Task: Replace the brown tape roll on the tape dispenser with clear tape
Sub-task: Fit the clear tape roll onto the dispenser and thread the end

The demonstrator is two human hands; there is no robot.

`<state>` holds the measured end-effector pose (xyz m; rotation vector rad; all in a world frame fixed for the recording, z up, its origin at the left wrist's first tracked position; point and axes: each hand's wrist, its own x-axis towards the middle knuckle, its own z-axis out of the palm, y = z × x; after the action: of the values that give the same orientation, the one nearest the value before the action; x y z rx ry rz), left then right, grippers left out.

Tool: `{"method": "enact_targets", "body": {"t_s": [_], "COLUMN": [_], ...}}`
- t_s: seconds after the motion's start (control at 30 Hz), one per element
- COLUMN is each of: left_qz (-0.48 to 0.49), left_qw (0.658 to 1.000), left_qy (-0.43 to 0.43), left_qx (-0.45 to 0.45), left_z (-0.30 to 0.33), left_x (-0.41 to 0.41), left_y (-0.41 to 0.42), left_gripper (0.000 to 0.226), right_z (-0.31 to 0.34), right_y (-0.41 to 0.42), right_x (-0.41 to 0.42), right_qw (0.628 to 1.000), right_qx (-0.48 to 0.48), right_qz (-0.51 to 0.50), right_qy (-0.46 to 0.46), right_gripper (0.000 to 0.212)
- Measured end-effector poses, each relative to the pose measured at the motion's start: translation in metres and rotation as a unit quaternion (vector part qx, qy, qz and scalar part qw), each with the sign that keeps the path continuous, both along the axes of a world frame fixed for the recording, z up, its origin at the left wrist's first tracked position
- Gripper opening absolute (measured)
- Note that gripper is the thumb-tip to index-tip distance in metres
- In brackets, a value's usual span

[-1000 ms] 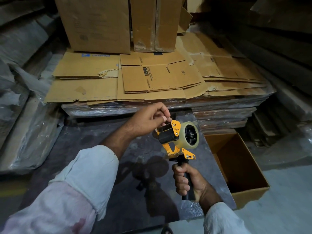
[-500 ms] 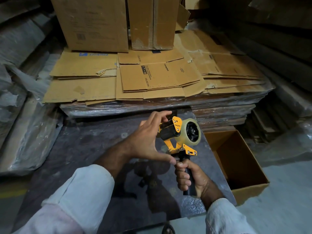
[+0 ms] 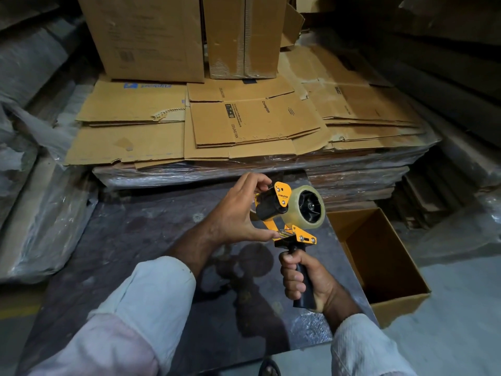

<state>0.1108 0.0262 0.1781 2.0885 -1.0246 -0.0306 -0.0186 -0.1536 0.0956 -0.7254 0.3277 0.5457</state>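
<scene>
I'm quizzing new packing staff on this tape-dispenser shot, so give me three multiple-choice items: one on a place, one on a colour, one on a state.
1. Where is the open cardboard box?
A. On the flattened cartons
B. On the floor to the right of the dispenser
C. Under the left sleeve

2. What colour is the frame of the tape dispenser?
A. Yellow-orange
B. Blue
C. White

3. What is the right hand doing?
A. Lying flat on the floor
B. Reaching into the box
C. Gripping the black handle

Answers:
1 B: the box sits low at the right, beside the dispenser.
2 A: its plates are yellow-orange, with a clear tape roll mounted.
3 C: its fingers wrap the handle, while the left hand touches the dispenser's front.
</scene>
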Motion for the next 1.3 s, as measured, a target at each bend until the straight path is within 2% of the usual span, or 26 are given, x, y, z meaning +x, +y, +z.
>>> {"method": "enact_targets", "body": {"t_s": [0.23,0.33,0.4,0.53,0.67,0.77,0.93,1.0,1.07,1.17,1.27,1.3], "left_qz": [0.019,0.02,0.011,0.021,0.131,0.216,0.247,0.254,0.26,0.259,0.292,0.311], "left_qw": [0.999,0.999,0.995,0.95,0.904,0.865,0.853,0.852,0.849,0.843,0.836,0.837], "left_qy": [0.011,0.036,0.089,0.278,0.361,0.381,0.382,0.383,0.393,0.409,0.399,0.379], "left_qx": [-0.039,-0.032,-0.037,-0.145,-0.19,-0.246,-0.255,-0.252,-0.24,-0.233,-0.239,-0.244], "left_z": [-0.009,-0.011,-0.012,-0.006,-0.004,-0.012,-0.023,-0.029,-0.035,-0.045,-0.059,-0.065], "left_x": [0.011,0.012,0.013,0.015,0.017,0.018,0.012,0.008,0.005,-0.002,-0.008,-0.009], "left_y": [-0.003,-0.002,0.0,0.002,-0.008,-0.007,-0.006,-0.008,-0.01,-0.013,-0.017,-0.018], "left_gripper": [0.067,0.063,0.065,0.071,0.055,0.045,0.029,0.021,0.028,0.037,0.018,0.024], "right_z": [-0.006,-0.007,-0.007,-0.005,-0.001,0.001,-0.012,-0.018,-0.021,-0.02,-0.019,-0.02], "right_y": [-0.002,-0.001,-0.002,-0.007,-0.014,-0.024,-0.036,-0.039,-0.043,-0.044,-0.04,-0.039], "right_x": [-0.006,-0.008,-0.009,-0.012,-0.009,-0.003,0.006,0.009,0.008,0.007,-0.001,-0.004], "right_qw": [1.0,1.0,0.999,0.998,0.989,0.967,0.876,0.8,0.713,0.634,0.571,0.556], "right_qx": [-0.009,-0.018,-0.03,-0.065,-0.15,-0.253,-0.476,-0.595,-0.696,-0.767,-0.816,-0.827], "right_qz": [0.009,0.005,0.006,0.009,-0.006,-0.018,-0.073,-0.064,-0.042,-0.049,-0.051,-0.051], "right_qy": [0.004,0.01,0.014,0.013,-0.003,-0.015,-0.031,-0.052,-0.068,-0.083,-0.076,-0.07], "right_gripper": [0.026,0.024,0.023,0.024,0.023,0.023,0.012,0.028,0.044,0.054,0.054,0.051]}}
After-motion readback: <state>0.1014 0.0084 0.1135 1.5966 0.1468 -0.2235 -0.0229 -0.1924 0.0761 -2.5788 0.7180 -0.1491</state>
